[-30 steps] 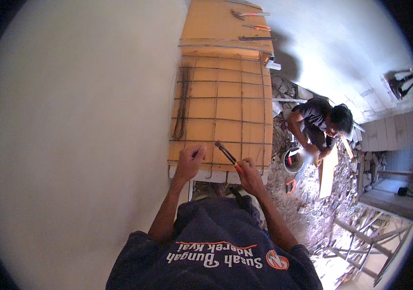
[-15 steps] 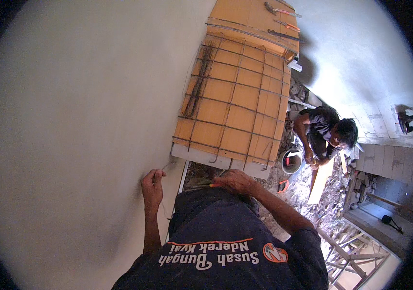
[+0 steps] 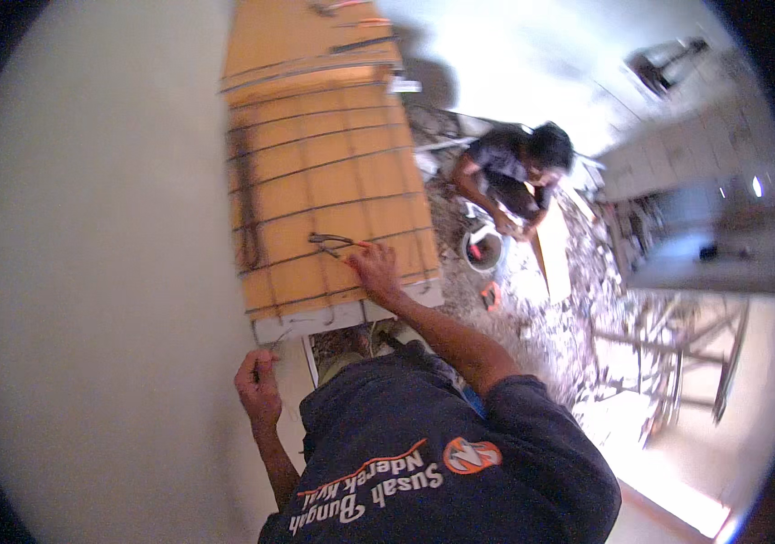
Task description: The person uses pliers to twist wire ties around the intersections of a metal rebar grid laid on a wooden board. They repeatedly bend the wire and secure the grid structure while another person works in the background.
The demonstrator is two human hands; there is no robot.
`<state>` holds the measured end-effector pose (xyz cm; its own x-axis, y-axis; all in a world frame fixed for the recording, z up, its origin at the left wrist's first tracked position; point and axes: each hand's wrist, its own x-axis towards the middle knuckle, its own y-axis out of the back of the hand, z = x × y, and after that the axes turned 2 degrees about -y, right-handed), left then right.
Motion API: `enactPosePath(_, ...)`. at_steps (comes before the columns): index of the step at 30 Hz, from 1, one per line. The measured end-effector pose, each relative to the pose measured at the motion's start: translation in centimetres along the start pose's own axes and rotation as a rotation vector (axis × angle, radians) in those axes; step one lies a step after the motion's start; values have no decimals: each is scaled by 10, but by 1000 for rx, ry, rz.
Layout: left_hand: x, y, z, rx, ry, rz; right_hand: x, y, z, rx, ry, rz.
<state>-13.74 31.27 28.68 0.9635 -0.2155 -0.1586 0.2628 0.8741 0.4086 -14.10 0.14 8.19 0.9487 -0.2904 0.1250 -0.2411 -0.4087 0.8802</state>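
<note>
My right hand [image 3: 376,273] grips orange-handled pincers [image 3: 329,244] above the rebar grid [image 3: 355,199], near its close end. Their dark jaws look spread and point left. At the left, beside the wall, the fingers of my left hand [image 3: 258,384] are pinched together around a thin piece of wire [image 3: 280,339], blurred by motion. Under the grid lies an orange board panel [image 3: 283,238] with a pale near edge. A dark bundle of tie wire [image 3: 245,195] rests along the grid's left side.
A plain pale wall [image 3: 106,272] fills the left. Several tools, among them a dark bar [image 3: 360,44], lie on the far boards. To the right, a co-worker [image 3: 519,168] crouches over a light plank [image 3: 550,249], near a bucket [image 3: 482,248] and an orange-handled tool [image 3: 492,296] on rubble.
My right hand has risen from my lap to above the rebar grid, bringing the pincers out. My left hand stays near the wall. The view has swung right, shifting the scene leftward.
</note>
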Motion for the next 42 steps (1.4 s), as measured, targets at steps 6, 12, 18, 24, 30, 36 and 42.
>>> enactPosePath(6, 19, -22, 34, -30, -53, -104, 0, -12, 16, -24, -19, 41)
enactPosePath(12, 46, -36, 56, -47, -181, -112, 6, 26, -9, 191, 13, -40)
enactPosePath(18, 74, -51, 87, -577, -26, -175, 7, 130, -69, 1278, -333, -51)
enactPosePath(24, 79, -62, 84, -618, -14, -261, 24, 207, -115, 1297, -319, 78)
enactPosePath(30, 73, -46, 85, -96, -266, -348, 26, 208, -105, 1230, -343, 17)
enactPosePath(36, 79, -18, 67, 419, -479, -362, 33, 237, -109, 739, 4, -13)
enactPosePath(42, 85, -27, 68, 220, -244, -505, 23, 213, -114, 603, 114, 103)
